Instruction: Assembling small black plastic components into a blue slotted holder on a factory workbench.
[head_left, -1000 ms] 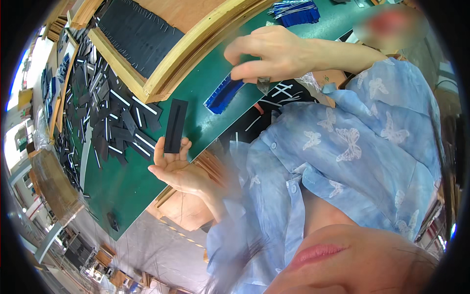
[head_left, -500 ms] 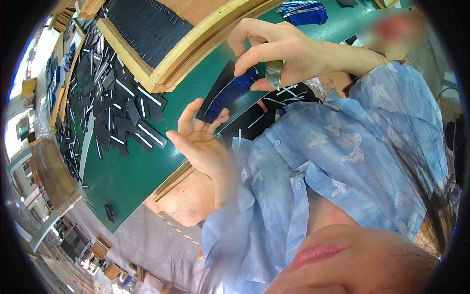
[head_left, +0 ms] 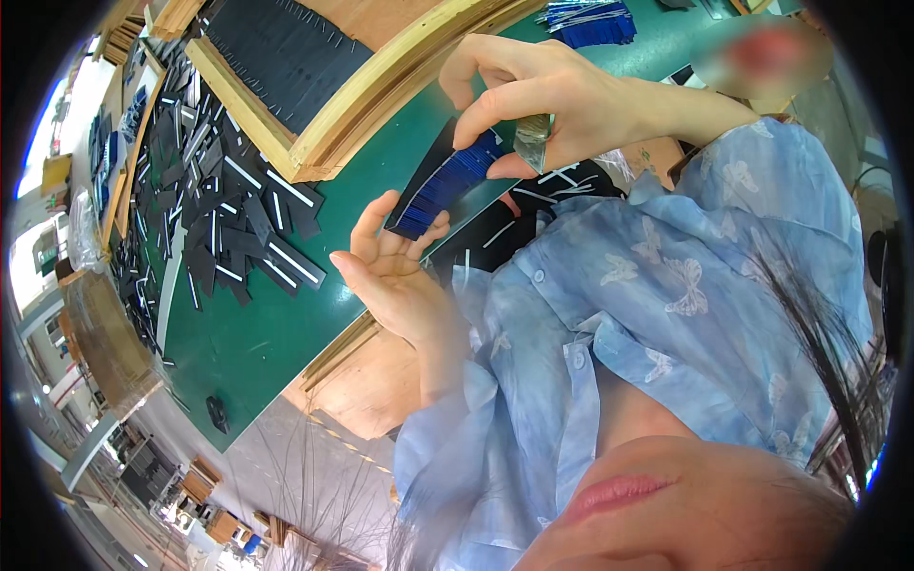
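Note:
My right hand (head_left: 543, 100) pinches the upper end of a curved black strip with blue fringe-like pieces (head_left: 440, 190) between thumb and fingers. A shiny, pointed, see-through piece (head_left: 532, 143) is tucked in the same hand; its kind I cannot make out. Below, my left hand (head_left: 398, 276) is palm up with its fingers apart. The lower end of the strip lies against its fingertips, while the thumb stands away from it.
A wooden frame (head_left: 314, 160) around a dark panel (head_left: 286, 62) lies on the green table (head_left: 228, 352). Left of it spreads a pile of black pieces with white strips (head_left: 224, 205). A blue bundle (head_left: 595, 24) lies at the far side, and a small black object (head_left: 218, 414) near the table corner.
The fringed strip has tilted, so its blue side shows broader and brighter. My left hand has shifted slightly right; my right hand keeps its pinch almost in place.

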